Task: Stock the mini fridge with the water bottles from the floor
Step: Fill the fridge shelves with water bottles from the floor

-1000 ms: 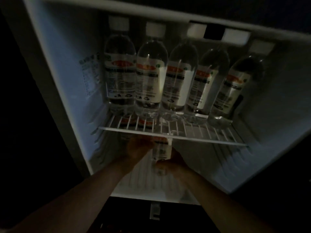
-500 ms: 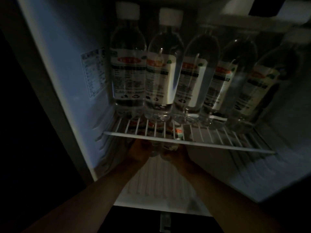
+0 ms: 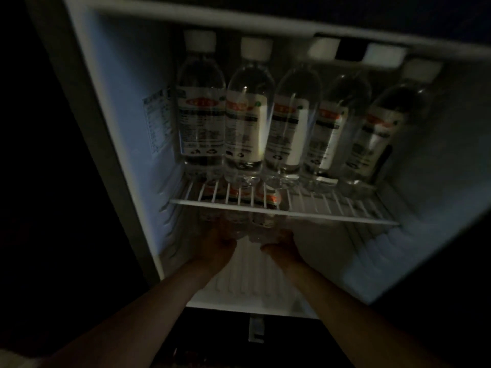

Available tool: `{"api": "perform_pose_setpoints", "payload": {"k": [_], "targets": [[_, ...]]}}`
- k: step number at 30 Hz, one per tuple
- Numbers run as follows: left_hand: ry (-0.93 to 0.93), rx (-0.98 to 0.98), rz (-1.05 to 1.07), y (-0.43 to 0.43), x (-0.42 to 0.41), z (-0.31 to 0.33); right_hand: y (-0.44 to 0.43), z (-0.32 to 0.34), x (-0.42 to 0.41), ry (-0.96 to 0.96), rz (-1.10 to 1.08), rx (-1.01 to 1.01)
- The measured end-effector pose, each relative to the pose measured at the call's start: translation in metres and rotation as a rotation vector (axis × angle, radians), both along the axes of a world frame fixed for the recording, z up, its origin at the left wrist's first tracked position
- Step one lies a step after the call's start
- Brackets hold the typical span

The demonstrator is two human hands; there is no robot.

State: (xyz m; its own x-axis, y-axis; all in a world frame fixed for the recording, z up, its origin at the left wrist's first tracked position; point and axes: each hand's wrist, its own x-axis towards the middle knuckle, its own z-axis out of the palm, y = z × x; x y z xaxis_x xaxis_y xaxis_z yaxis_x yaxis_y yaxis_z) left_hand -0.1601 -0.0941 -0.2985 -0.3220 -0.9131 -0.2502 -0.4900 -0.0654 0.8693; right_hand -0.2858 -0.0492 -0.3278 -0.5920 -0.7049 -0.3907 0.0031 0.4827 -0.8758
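Observation:
The open mini fridge has a white wire shelf carrying a row of several clear water bottles with white caps and red-and-white labels. Under the shelf at the left stand more water bottles, seen partly through the wires. Both of my arms reach into the lower compartment. My left hand wraps the base of one lower bottle. My right hand curls round the base of the bottle beside it. The scene is very dark and my fingertips are hard to make out.
The lower compartment's white ribbed floor shows between my forearms. A sticker sits on the fridge's left inner wall. A light housing hangs at the top. Everything outside the fridge is black.
Both hands have pushed deeper under the wire shelf with the bottles, which now stand further back at the lower left. The view first leaned in closer, then drew back.

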Motion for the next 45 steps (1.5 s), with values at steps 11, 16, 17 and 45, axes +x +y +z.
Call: {"api": "perform_pose_setpoints", "payload": {"k": [11,16,17,45], "targets": [[-0.070,0.059,-0.313,0.131,0.036,0.081,0.184,0.094,0.034,-0.117,-0.069,-0.097],[-0.133,-0.220,-0.506,0.216,0.027,0.150,0.296,0.165,0.047,0.004,-0.132,-0.243],[-0.096,-0.245,-0.548,0.238,0.022,0.164,0.323,0.179,0.047,0.060,-0.150,-0.252],[-0.124,-0.027,-1.870,0.862,-0.042,0.133,0.974,0.075,0.128,0.157,-1.443,0.199]]}}
